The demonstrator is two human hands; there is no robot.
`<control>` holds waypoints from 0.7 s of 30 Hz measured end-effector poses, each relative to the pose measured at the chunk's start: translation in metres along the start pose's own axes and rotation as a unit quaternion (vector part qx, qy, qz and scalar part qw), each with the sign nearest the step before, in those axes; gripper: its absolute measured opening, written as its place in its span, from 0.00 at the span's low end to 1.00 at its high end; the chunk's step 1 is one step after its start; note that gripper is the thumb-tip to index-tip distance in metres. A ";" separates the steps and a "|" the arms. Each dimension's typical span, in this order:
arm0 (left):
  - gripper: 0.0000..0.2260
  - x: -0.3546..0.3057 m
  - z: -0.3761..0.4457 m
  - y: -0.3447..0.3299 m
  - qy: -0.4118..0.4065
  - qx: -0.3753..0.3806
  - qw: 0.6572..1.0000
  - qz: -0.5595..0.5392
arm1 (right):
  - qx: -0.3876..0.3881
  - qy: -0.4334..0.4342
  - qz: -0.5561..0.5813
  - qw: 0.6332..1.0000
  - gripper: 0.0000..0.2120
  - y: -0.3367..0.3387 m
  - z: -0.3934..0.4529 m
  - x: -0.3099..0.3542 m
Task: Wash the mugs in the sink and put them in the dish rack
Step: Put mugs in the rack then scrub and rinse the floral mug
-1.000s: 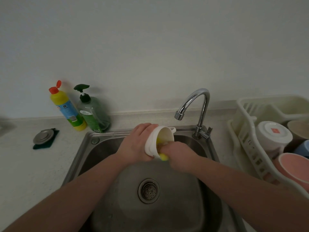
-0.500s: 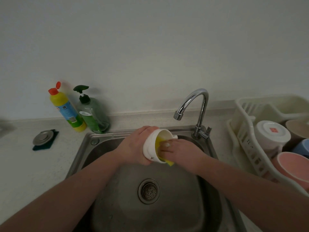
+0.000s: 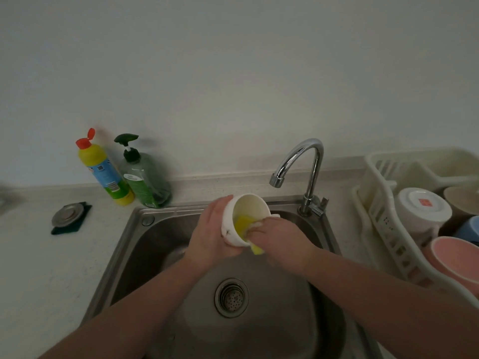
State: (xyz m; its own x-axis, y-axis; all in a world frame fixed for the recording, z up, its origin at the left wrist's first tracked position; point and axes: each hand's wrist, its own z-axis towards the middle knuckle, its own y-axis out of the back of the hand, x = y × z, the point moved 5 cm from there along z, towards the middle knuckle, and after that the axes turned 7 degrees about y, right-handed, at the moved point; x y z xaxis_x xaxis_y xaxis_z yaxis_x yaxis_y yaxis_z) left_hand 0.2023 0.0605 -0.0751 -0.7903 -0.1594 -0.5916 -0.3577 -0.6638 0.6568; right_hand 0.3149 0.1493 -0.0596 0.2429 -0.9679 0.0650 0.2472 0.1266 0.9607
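- Left hand (image 3: 212, 237) grips white mug (image 3: 246, 218); right hand (image 3: 282, 242) presses yellow sponge (image 3: 243, 226) inside.
- Rinsing remains; washed mugs fill rack (image 3: 383, 229) at three o'clock.

Your left hand (image 3: 212, 237) holds a white mug (image 3: 246, 218) over the sink (image 3: 145, 244), in the middle of the frame. The mug tips so its open top faces you. Your right hand (image 3: 282, 242) pushes a yellow sponge (image 3: 243, 226) into the mug. The tap (image 3: 305, 172) stands just right of the mug. At the right edge, a white rack (image 3: 383, 229) holds a white mug (image 3: 422, 208) upside down and a pink mug (image 3: 456, 257). At the left, a yellow bottle (image 3: 103, 169) and a green bottle (image 3: 145, 177) stand side by side.
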 end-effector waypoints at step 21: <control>0.41 -0.012 0.033 0.019 -0.153 0.071 0.979 0.116 | 0.168 -0.007 -0.013 0.986 0.23 0.014 0.011 -0.011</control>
State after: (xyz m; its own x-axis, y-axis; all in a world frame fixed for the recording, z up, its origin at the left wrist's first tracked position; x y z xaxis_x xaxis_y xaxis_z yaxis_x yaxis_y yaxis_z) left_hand 0.1881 0.0742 -0.0402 -0.9629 -0.0533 -0.2644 -0.1984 -0.5242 0.8282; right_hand 0.3054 0.1596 -0.0439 0.2276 -0.9729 0.0414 -0.0718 0.0257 0.9971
